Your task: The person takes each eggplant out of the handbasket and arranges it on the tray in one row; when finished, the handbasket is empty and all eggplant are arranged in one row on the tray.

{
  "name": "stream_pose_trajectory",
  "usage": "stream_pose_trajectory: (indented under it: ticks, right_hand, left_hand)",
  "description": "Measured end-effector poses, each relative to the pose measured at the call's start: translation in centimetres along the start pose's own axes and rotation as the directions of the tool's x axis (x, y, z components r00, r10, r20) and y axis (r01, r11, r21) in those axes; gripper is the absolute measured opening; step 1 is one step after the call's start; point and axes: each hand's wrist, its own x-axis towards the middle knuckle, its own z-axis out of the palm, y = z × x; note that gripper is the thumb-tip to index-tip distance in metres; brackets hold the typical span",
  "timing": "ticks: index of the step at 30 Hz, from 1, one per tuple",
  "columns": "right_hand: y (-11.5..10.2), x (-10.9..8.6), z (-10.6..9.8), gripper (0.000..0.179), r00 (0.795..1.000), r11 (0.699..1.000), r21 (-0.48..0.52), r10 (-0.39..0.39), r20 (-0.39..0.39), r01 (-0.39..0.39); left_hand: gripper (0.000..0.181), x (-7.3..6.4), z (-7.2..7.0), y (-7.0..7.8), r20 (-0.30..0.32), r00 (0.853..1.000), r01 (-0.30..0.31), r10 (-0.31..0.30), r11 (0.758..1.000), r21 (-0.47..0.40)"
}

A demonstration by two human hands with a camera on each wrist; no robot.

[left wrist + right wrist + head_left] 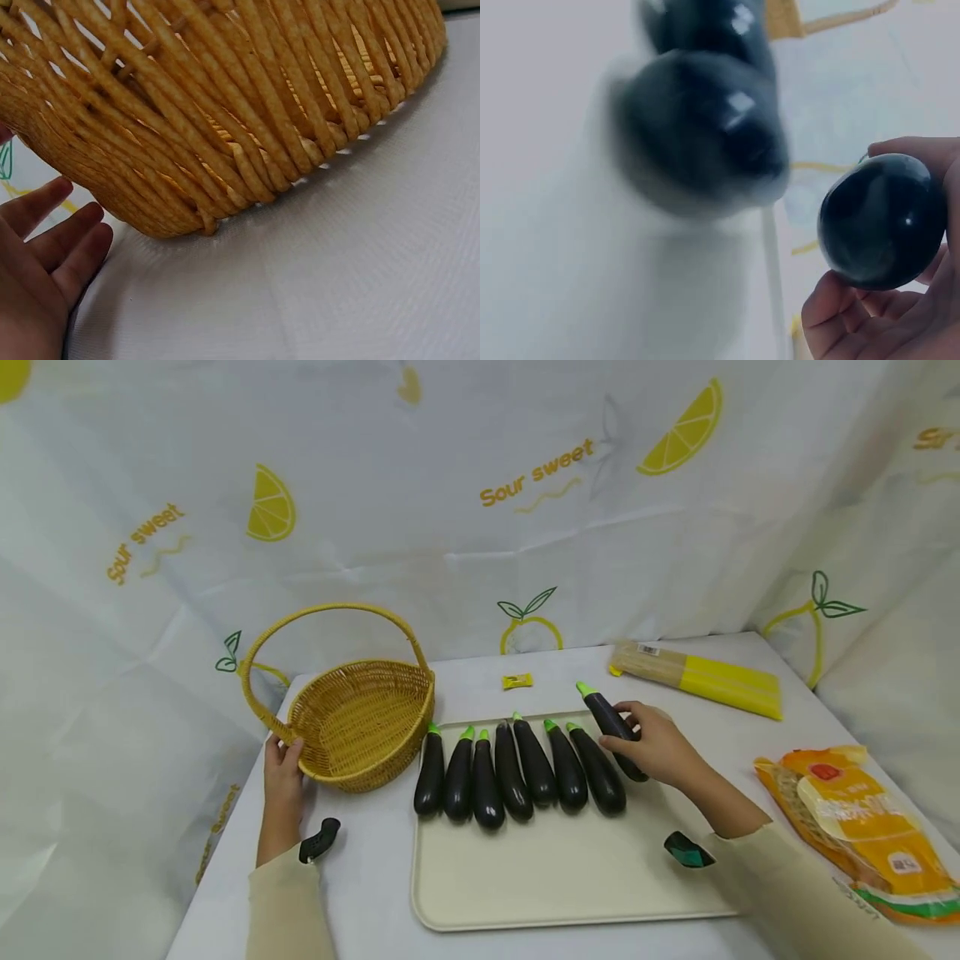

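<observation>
My right hand (pixel 651 745) grips a dark eggplant (pixel 613 727) with a bright green stem, above the tray's right part. In the right wrist view the rounded end of that eggplant (pixel 882 222) sits between thumb and fingers. Several more eggplants (pixel 487 785) lie side by side on a cream tray (pixel 525 885), stems pointing to the back. To the left, a woven basket (pixel 360 718) with a tall hoop handle stands on the table. My left hand (pixel 283 783) holds its left edge near the handle's base; in the left wrist view the fingers (pixel 71 225) lie along its outer side.
A small yellow packet (pixel 517 681) lies behind the tray. At the back right is a long yellow-and-clear package (pixel 697 678). An orange bag (pixel 862 827) lies at the right edge. A white printed curtain (pixel 420 527) hangs close behind the table.
</observation>
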Motion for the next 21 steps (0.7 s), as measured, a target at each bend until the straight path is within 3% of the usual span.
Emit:
stream_pose_trajectory:
  ticks: [8, 16, 21]
  right_hand:
    - [2.6, -1.1, 1.3, 0.072, 0.998, 0.993, -0.105, 0.05, 0.03, -0.046]
    - [2.5, -1.5, 2.1, 0.063, 0.997, 0.982, -0.178, 0.068, 0.025, -0.062]
    - [2.3, -2.1, 2.2, 0.062, 0.995, 0.981, -0.168, 0.096, 0.001, -0.095]
  left_hand:
    - [0.058, -0.1, -0.1, 0.3, -0.002, 1.0, 0.029, -0.029, 0.996, 0.09]
    - [0.06, -0.1, 0.4, 0.6, -0.027, 1.0, 0.011, -0.008, 0.993, 0.117]
    - [0.063, -0.1, 0.7, 0.6, -0.036, 0.998, 0.05, -0.046, 0.992, 0.118]
